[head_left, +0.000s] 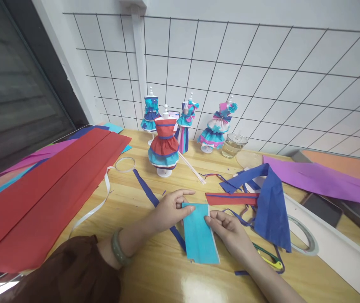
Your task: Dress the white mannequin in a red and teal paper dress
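Between my hands is a light-blue piece of crepe paper (199, 235) with a white strip along its right edge. My left hand (170, 209) pinches its upper left corner, thumb on top and index finger stretched out beyond it. At the upper right edge my right hand (228, 229) grips the paper between thumb and fingers. A dark-blue paper strip (146, 188) runs under my left hand. Right of the paper lie a red strip with a blue band (230, 198) and a large dark-blue piece (271, 210). Scissors with green and yellow handles (271, 259) are partly hidden behind my right forearm.
Several miniature dress forms in paper dresses, one in red and blue (166, 141), stand at the back. Beside them is a glass cup (233, 145). Red crepe paper (50, 189) covers the left side. A tape roll (312, 242), phone (321, 209) and purple paper (321, 181) lie right.
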Demonstrator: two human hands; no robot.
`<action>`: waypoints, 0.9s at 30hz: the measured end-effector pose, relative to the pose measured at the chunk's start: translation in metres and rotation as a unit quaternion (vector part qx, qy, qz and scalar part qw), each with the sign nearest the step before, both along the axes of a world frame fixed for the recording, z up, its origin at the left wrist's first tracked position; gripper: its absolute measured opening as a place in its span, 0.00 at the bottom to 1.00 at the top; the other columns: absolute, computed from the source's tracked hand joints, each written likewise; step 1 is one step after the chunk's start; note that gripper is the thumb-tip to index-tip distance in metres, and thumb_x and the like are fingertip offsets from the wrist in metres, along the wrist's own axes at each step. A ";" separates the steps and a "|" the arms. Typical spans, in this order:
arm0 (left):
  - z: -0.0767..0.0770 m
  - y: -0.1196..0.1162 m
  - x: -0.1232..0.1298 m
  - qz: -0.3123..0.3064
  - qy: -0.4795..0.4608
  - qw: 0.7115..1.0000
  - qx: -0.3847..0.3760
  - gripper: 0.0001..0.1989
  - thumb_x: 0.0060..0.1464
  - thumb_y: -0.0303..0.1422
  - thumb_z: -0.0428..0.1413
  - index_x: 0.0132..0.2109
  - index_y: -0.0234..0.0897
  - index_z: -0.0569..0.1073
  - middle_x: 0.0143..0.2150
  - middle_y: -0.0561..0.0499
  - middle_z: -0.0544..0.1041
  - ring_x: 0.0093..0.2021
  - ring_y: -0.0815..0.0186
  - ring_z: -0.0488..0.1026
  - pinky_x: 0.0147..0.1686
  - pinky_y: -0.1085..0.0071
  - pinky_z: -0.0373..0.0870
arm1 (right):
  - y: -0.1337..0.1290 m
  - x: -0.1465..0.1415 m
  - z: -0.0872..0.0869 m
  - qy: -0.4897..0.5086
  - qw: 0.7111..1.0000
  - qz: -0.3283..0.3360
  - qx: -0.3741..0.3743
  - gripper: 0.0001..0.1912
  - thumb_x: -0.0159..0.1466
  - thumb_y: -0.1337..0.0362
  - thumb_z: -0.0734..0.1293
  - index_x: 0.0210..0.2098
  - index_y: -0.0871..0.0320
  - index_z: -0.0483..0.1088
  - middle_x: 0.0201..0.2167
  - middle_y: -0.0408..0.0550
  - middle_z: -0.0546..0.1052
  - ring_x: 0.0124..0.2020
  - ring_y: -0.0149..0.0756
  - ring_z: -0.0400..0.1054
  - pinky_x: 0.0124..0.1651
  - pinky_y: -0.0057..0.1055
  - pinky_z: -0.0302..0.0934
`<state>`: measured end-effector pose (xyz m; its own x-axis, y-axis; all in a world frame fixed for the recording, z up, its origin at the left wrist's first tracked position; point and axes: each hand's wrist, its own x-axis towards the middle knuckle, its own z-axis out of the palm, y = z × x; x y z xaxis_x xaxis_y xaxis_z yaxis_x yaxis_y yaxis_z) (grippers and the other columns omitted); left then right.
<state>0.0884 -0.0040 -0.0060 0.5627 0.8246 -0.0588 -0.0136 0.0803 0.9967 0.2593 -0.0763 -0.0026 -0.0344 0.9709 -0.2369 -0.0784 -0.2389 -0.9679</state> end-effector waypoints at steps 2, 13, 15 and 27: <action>-0.001 0.001 -0.001 0.004 0.003 1.000 0.008 0.26 0.46 0.35 0.59 0.53 0.31 0.67 0.24 0.59 0.63 0.22 0.75 0.61 0.23 0.77 0.57 | 0.000 0.000 0.004 0.006 1.000 0.006 -0.003 0.20 0.51 0.49 0.72 0.19 0.60 0.67 0.14 0.37 0.66 0.16 0.25 0.57 0.22 0.23 0.52; 0.001 0.005 -0.003 0.019 0.008 1.000 0.008 0.27 0.49 0.38 0.58 0.54 0.31 0.64 0.23 0.59 0.67 0.17 0.74 0.66 0.18 0.77 0.63 | 0.002 0.007 -0.002 0.017 1.000 -0.001 0.004 0.18 0.52 0.49 0.71 0.27 0.60 0.72 0.19 0.42 0.73 0.20 0.29 0.64 0.27 0.26 0.58; 0.000 0.006 -0.003 0.028 0.009 0.999 0.013 0.26 0.50 0.38 0.56 0.55 0.30 0.63 0.23 0.58 0.67 0.18 0.74 0.66 0.18 0.77 0.63 | 0.003 0.010 -0.004 0.013 1.000 -0.010 0.010 0.18 0.53 0.50 0.71 0.28 0.60 0.72 0.20 0.42 0.73 0.20 0.29 0.64 0.27 0.27 0.58; 0.010 -0.009 -0.005 -0.021 0.120 0.942 0.314 0.15 0.46 0.36 0.62 0.43 0.36 0.76 0.38 0.48 0.78 0.42 0.63 0.72 0.45 0.68 0.66 | -0.008 -0.004 0.000 -0.143 0.979 0.099 0.106 0.19 0.61 0.50 0.63 0.28 0.61 0.72 0.18 0.39 0.66 0.21 0.27 0.56 0.25 0.25 0.51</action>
